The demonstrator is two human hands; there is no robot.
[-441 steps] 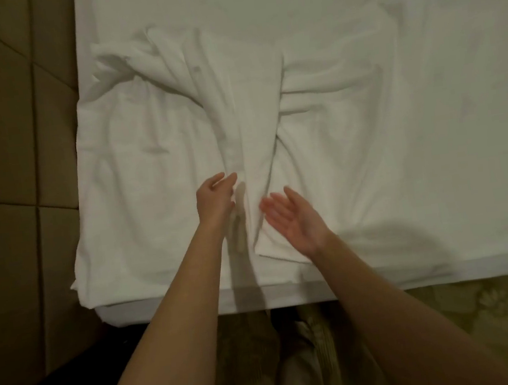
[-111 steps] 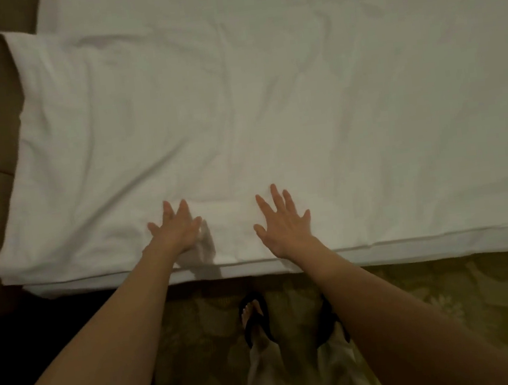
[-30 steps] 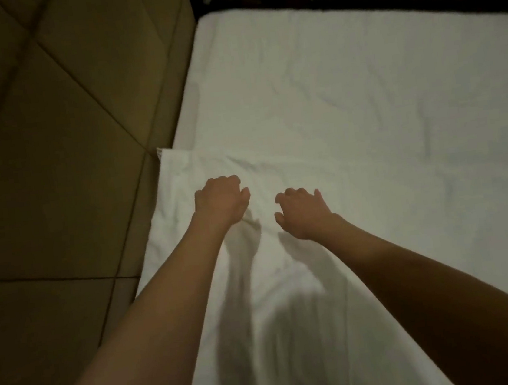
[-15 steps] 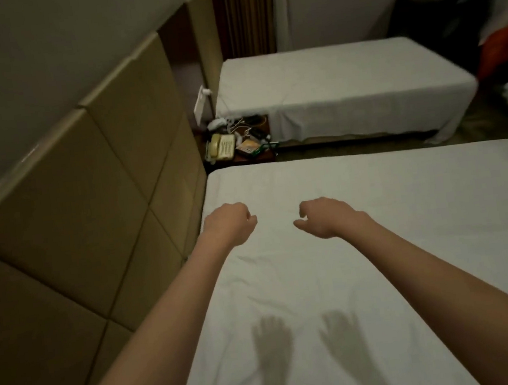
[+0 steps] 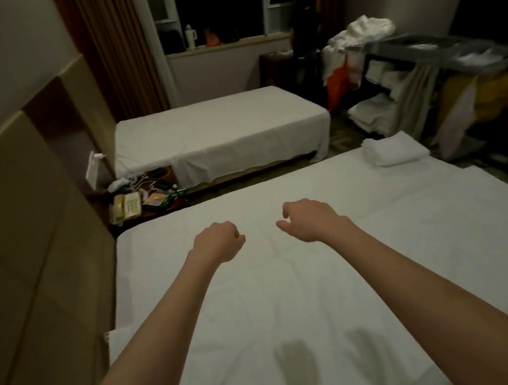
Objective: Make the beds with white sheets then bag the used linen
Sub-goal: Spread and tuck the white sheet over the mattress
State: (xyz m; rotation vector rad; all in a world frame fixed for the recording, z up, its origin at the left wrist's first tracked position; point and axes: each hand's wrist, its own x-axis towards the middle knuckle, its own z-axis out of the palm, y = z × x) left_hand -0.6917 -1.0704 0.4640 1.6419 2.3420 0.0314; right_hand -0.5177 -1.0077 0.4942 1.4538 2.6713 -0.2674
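Both hands hover above the near bed's white sheet (image 5: 290, 299), the left hand (image 5: 220, 242) loosely clenched and the right hand (image 5: 308, 219) half-curled, grasping nothing. Best next: fetch the folded linen (image 5: 395, 151) at the far corner, spread evenly, smooth outward.

Left hand (image 5: 219, 242) fingers hidden, perhaps curled

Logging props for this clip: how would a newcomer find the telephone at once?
Find the gap between the near bed and the far bed, by the padded wall panels. There a low nightstand holds clutter; the telephone is the cream keypad set at its left end.
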